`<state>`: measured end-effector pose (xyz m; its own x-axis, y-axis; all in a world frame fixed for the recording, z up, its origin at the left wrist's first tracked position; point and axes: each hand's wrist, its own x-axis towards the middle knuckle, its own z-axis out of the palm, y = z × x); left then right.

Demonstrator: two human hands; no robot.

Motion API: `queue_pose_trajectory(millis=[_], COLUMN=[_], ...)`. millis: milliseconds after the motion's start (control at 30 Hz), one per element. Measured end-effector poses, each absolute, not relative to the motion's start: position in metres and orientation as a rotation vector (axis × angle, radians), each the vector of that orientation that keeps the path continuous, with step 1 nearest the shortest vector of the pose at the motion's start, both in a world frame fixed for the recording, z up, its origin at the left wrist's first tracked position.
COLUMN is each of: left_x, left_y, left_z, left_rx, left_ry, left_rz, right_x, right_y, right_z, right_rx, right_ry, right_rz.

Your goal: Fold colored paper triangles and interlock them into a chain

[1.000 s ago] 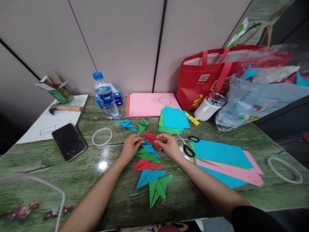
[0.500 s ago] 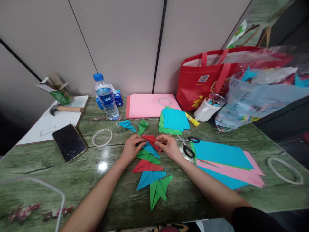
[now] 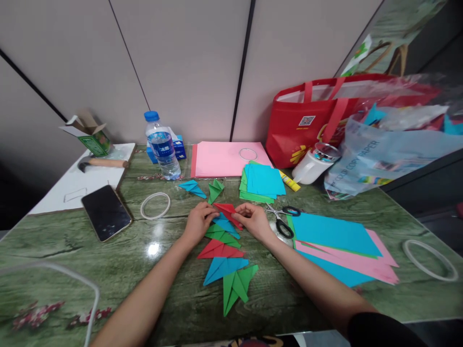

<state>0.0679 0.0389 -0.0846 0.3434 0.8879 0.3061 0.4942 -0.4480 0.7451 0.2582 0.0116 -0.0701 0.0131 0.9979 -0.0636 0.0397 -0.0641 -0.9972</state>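
A chain of folded paper pieces runs toward me along the table, in green, blue and red, with a green piece point(image 3: 237, 284) at its near end. Its far end is a red folded paper piece point(image 3: 228, 210), lying over a blue folded paper piece point(image 3: 226, 224). My right hand point(image 3: 254, 222) pinches the red piece at its right side. From the left, my left hand point(image 3: 198, 222) has its fingers closed at the place where the red and blue pieces meet; the fingertips partly hide the join. Just beyond lie a loose blue folded piece point(image 3: 193, 188) and a loose green one point(image 3: 216, 190).
Scissors point(image 3: 284, 219) and paper strips point(image 3: 336, 236) lie right of my hand. Behind are square sheets point(image 3: 265, 180), a glue stick point(image 3: 289, 180), pink paper point(image 3: 224, 159), a mug point(image 3: 313, 166) and a red bag point(image 3: 292, 125). Leftward are a bottle point(image 3: 162, 149), phone point(image 3: 106, 213) and hammer point(image 3: 103, 163).
The view has shifted slightly. Both hands stay in nearly the same place on the paper chain, and the red piece looks almost unmoved.
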Motion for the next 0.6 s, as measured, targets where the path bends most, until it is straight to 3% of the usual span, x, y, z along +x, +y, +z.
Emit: queue_pose_trajectory(millis=[600], left_x=[0.0677], left_y=[0.0396], left_z=[-0.0778], left_rx=[1.965], left_ry=[1.164], left_rz=[0.966], right_x=[0.2558], right_y=[0.0095], right_z=[-0.0702], right_rx=[-1.318], right_ry=[-1.124], right_rz=[1.269])
